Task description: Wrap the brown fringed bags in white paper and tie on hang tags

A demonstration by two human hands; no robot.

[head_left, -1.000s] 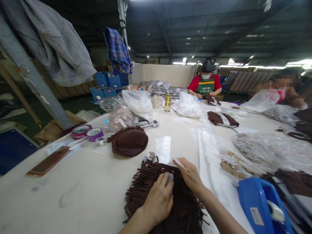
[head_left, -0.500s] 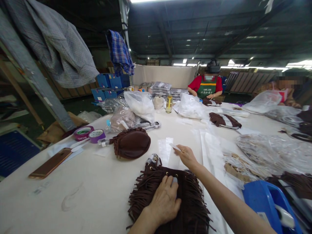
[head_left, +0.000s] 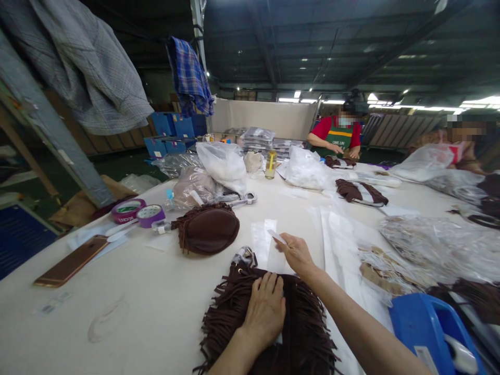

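A dark brown fringed bag (head_left: 224,312) with metal eyelets lies before me. My left hand (head_left: 265,307) rests flat across its top, fingers stretched out. A pale edge of something shows beneath that palm, mostly covered. Beyond the bag's upper edge, my right hand (head_left: 297,255) pinches a thin translucent plastic sheet (head_left: 276,237) between thumb and fingers. Clear strips (head_left: 258,234) lie on the table just left of that sheet. Wrapped hardware (head_left: 244,256) sits at the bag's top left corner. Farther left is a rounded brown leather piece with fringe (head_left: 209,229).
Purple tape rolls (head_left: 150,214) and a phone (head_left: 72,260) lie at left. A blue tape dispenser (head_left: 414,323) stands at right, near clear plastic bags (head_left: 441,250). Across the white table (head_left: 156,307), a person in a green apron (head_left: 338,136) handles brown fringed pieces; another person sits at far right.
My right hand has moved away from the bag's top with the sheet. My left hand has flattened over the bag, covering the greyish thing that was at its fingers.
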